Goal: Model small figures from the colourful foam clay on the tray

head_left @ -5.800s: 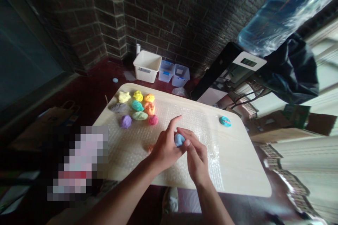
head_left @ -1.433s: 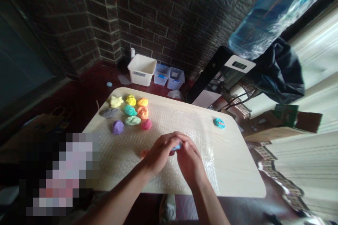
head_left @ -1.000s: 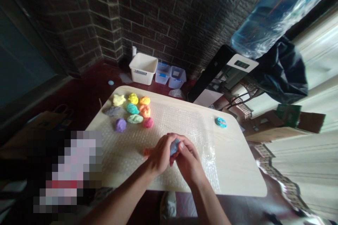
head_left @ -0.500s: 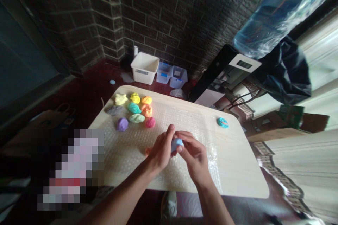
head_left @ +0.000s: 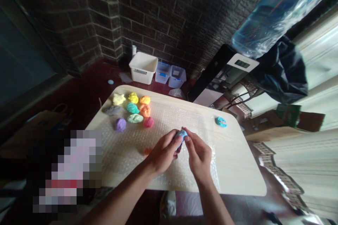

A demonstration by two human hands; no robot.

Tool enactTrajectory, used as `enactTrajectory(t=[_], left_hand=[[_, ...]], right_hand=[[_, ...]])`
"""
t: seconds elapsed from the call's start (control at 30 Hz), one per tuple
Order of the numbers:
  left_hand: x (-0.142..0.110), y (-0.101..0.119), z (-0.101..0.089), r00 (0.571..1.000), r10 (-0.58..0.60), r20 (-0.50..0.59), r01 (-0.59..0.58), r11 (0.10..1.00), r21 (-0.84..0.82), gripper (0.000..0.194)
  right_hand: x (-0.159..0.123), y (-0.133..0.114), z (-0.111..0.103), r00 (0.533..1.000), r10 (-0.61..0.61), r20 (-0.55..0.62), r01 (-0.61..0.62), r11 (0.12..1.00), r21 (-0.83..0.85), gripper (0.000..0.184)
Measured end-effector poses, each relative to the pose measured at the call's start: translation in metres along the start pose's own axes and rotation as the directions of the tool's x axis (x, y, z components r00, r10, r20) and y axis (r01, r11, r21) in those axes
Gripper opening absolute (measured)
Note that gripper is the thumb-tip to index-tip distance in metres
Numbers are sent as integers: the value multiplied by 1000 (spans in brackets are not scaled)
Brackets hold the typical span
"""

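Observation:
Between my two hands, above the bubble wrap [head_left: 121, 151], is a lump of light blue modelling clay [head_left: 181, 134]. My left hand [head_left: 165, 149] is closed round it from the left, thumb lying along its top. From the right, my right hand [head_left: 199, 151] pinches the lump's upper end with thumb and fingers. A small orange piece of clay [head_left: 147, 151] rests on the wrap just left of my left hand, which partly hides it. Farther off lie several clay lumps, among them purple [head_left: 120, 124], pink [head_left: 148, 122], pale green [head_left: 135, 118] and grey [head_left: 113, 110].
A blue clay disc [head_left: 221, 122] with a pinkish mark sits on the right of the wooden table [head_left: 240, 161]. Beyond the far edge, a white basket [head_left: 142, 72] and two clear bins [head_left: 176, 81] stand on the floor. A water dispenser [head_left: 219, 74] is at the right back.
My left thumb has come down from pointing up and now presses on the blue clay. My right fingers have shifted to its upper end, and the lump has tilted.

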State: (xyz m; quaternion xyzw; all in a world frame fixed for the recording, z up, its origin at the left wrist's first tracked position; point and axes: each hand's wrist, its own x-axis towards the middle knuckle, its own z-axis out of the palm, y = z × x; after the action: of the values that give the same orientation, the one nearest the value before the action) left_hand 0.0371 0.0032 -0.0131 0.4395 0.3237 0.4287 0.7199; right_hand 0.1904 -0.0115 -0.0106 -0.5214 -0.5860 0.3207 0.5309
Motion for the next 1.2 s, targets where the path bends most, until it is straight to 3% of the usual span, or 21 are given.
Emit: enactTrajectory(t=[0.13,0.23,0.37,0.5,0.67,0.8,0.9,1.0,1.2], left_hand=[[1,7,-1,998,56,5,-56,982,181,34],[0,14,-2,982,187,20,-182,920,346,30],[-2,19,-4,946,322,27,-302,851,430,23],[-2,23,-3,945,325,44,-312,848,430,28],[-5,24,-3,946,319,63,-312,839,446,26],[-8,24,-4,948,313,47,-293,812,505,26],[-7,23,-4,946,321,49,-298,797,525,27],[-4,19,-1,929,365,65,-344,781,521,27],[-1,7,0,912,406,55,-367,752,547,20]], right_hand=[[0,-7,-4,996,-92,3,92,994,-56,32],[-1,-11,-4,992,-119,35,122,989,-80,32],[-3,-6,0,989,-140,55,142,990,-27,34],[-4,-3,0,980,-197,37,195,980,36,43],[-5,-8,-4,950,-303,80,310,943,-120,45],[-6,-6,2,973,-222,60,224,974,-36,48],[-6,-5,9,992,-128,13,124,976,178,51],[-6,-6,12,998,-49,-35,59,923,380,51],[-9,-3,13,998,-46,-32,55,920,388,50]])
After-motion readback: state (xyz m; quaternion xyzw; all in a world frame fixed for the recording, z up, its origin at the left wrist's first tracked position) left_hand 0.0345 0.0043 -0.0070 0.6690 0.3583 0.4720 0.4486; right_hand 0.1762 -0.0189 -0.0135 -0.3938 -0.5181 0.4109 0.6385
